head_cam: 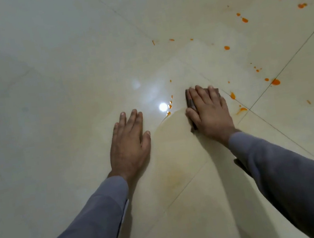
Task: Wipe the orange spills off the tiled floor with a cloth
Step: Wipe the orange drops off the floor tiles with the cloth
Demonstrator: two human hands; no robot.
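The cloth (190, 104) is being pressed flat under the right hand (207, 111), fingers straight; the nearest orange spills (232, 95) are lying at three o'clock, left hand (129, 141) spread flat, farther away.

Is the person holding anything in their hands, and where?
The right hand presses flat on top of a dark cloth, fingers straight, not gripping. The left hand lies bare on the floor.

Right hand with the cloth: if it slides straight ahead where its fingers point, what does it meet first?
The right hand on the cloth points up-left; the tiled floor ahead looks bare, with the small orange drops seemingly first.
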